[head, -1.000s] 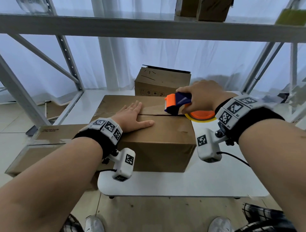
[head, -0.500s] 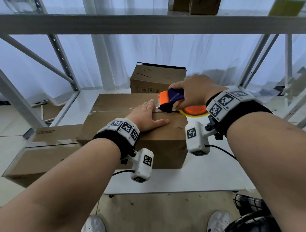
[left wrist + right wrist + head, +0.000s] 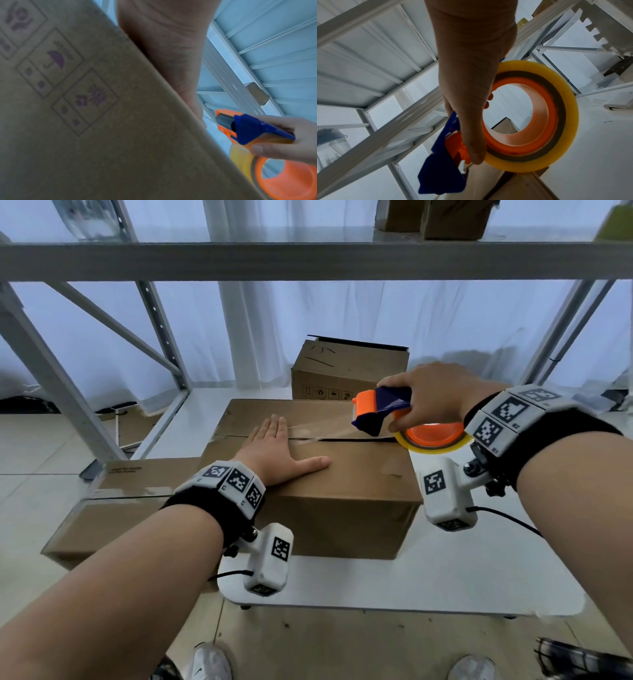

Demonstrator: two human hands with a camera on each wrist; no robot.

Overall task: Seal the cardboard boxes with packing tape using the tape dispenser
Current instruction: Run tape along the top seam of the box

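Observation:
A closed cardboard box [image 3: 342, 491] stands on the white shelf board [image 3: 445, 570]. My left hand [image 3: 277, 450] lies flat on its top, fingers over the centre seam [image 3: 349, 440]. My right hand [image 3: 435, 398] grips the blue and orange tape dispenser [image 3: 380, 412] above the box's right end. Its yellowish tape roll [image 3: 556, 121] hangs past the box's edge. A strip of clear tape [image 3: 322, 429] stretches from the dispenser to the box top near my left fingers. In the left wrist view the dispenser [image 3: 254, 129] shows beyond the box's printed side [image 3: 85, 108].
A second, smaller cardboard box [image 3: 346, 371] stands behind the first. A third taped box [image 3: 113, 508] sits lower at the left. Grey shelf uprights [image 3: 58, 381] and a crossbeam [image 3: 308, 261] frame the space, with more boxes [image 3: 435, 217] on the upper shelf.
My right hand has lifted the dispenser up and to the right, drawing out a strip of tape. My left hand has slid left along the box top.

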